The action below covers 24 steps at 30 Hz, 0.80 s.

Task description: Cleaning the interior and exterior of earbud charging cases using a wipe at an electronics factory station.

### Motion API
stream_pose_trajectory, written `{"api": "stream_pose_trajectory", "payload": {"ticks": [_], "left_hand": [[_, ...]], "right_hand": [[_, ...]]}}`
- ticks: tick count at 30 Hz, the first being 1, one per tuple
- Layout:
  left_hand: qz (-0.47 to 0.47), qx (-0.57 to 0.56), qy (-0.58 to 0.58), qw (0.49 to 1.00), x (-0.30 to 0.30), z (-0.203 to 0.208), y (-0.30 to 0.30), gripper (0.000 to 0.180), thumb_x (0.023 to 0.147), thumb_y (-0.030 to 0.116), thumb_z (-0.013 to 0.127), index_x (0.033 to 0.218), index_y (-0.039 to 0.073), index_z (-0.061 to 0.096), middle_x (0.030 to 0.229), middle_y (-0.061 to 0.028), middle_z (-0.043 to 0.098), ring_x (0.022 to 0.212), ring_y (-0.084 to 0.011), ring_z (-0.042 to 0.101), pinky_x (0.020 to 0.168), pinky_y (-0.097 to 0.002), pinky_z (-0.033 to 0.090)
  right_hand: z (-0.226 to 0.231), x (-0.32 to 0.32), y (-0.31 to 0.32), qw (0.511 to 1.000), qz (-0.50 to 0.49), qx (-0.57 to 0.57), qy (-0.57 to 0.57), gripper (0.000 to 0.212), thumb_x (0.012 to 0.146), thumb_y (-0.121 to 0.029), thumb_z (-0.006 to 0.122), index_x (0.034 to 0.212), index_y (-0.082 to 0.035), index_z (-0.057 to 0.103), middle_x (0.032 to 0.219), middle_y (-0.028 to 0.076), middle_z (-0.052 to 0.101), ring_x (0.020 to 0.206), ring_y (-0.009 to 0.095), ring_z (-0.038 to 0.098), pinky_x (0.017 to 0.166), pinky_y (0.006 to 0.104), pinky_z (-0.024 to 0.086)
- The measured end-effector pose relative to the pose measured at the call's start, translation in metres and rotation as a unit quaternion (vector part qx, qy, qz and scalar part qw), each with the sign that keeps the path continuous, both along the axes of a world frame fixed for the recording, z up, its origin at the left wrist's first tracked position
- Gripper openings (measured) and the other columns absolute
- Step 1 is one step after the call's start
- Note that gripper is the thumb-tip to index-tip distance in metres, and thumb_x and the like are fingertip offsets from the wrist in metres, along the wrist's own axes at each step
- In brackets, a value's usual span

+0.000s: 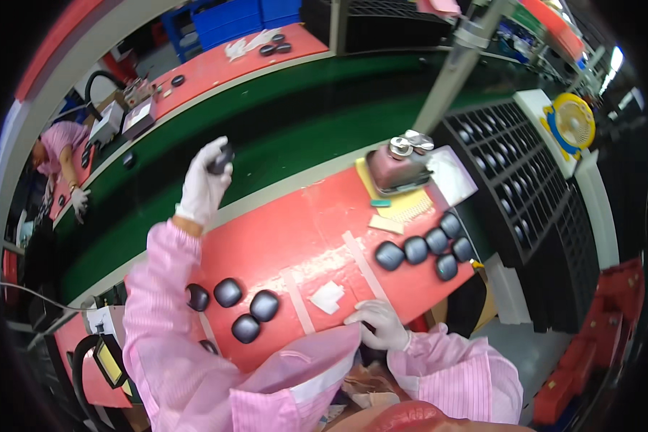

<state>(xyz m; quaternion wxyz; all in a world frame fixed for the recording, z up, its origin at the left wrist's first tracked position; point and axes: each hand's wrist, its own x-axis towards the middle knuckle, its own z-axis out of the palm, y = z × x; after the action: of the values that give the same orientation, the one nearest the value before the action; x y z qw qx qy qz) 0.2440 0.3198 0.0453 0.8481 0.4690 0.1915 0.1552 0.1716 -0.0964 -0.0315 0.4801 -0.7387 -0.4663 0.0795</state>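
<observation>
My white-gloved left hand [203,183] is raised over the green conveyor belt [281,137], closed around a small dark rounded case [222,160]. Below that arm, several similar dark rounded cases [265,306] lie on the red work table [266,252]. A crumpled white cloth [327,297] lies flat near the table's front edge. Just right of it, my right hand [379,324], also gloved, is at that edge with its fingers loosely bent and apart. I see nothing between them; its palm side is hidden. More dark cases [415,250] sit grouped at the right.
A pink container with metal-topped dispensers [396,169] stands on yellow sheets at the back right. Beyond are a black rack of cases [511,173], a yellow fan [572,121] and a slanted post [457,65]. Across the belt, a co-worker's gloved hand [79,203] shows.
</observation>
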Motion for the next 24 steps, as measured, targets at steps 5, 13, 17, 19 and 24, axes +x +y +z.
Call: {"api": "stream_pose_trajectory", "payload": {"ticks": [5,13,17,19,24], "left_hand": [[-0.225,0.320,0.003,0.920,-0.111,0.057,-0.143,0.082,0.075,-0.003,0.055,0.149,0.010,0.024,0.119,-0.0101,0.051,0.098,-0.0144,0.053,0.086,-0.0260,0.045],[-0.070,0.357,-0.033,0.931,-0.187,0.026,-0.245,0.084,0.073,-0.007,0.061,0.147,0.000,0.021,0.124,-0.0123,0.050,0.116,-0.0205,0.054,0.097,-0.0321,0.043],[-0.016,0.218,-0.014,0.976,-0.191,-0.001,-0.278,0.065,0.080,0.004,0.068,0.138,-0.003,0.040,0.134,-0.0121,0.046,0.122,-0.0215,0.049,0.101,-0.0342,0.041],[0.018,0.194,-0.029,0.980,-0.187,-0.017,-0.289,0.053,0.083,0.002,0.062,0.133,-0.003,0.045,0.127,-0.0117,0.052,0.116,-0.0206,0.052,0.100,-0.0320,0.042],[0.035,0.140,-0.035,0.989,-0.176,-0.036,-0.304,0.045,0.080,-0.004,0.068,0.122,-0.005,0.054,0.121,-0.0105,0.057,0.112,-0.0190,0.056,0.096,-0.0328,0.045]], "right_hand": [[0.032,0.008,0.001,0.967,-0.003,0.156,0.200,0.038,0.094,-0.022,0.050,0.124,0.001,0.054,0.111,0.012,0.063,0.099,0.022,0.059,0.087,0.0355,0.046],[0.065,0.011,0.030,0.947,0.137,0.080,0.280,0.040,0.095,-0.026,0.054,0.129,-0.006,0.050,0.096,0.005,0.058,0.090,0.012,0.056,0.082,0.0280,0.046],[0.065,0.010,0.012,0.936,0.115,0.085,0.321,0.027,0.092,-0.020,0.061,0.111,-0.003,0.053,0.095,0.005,0.059,0.095,0.011,0.057,0.082,0.0280,0.047],[0.061,0.008,0.009,0.900,0.137,0.071,0.408,0.027,0.090,-0.017,0.064,0.110,-0.003,0.053,0.099,0.006,0.060,0.100,0.012,0.059,0.084,0.0280,0.049],[0.037,-0.002,0.000,0.906,0.047,0.199,0.370,0.030,0.089,-0.005,0.063,0.113,-0.004,0.046,0.106,0.006,0.054,0.102,0.013,0.055,0.089,0.0289,0.046]]}}
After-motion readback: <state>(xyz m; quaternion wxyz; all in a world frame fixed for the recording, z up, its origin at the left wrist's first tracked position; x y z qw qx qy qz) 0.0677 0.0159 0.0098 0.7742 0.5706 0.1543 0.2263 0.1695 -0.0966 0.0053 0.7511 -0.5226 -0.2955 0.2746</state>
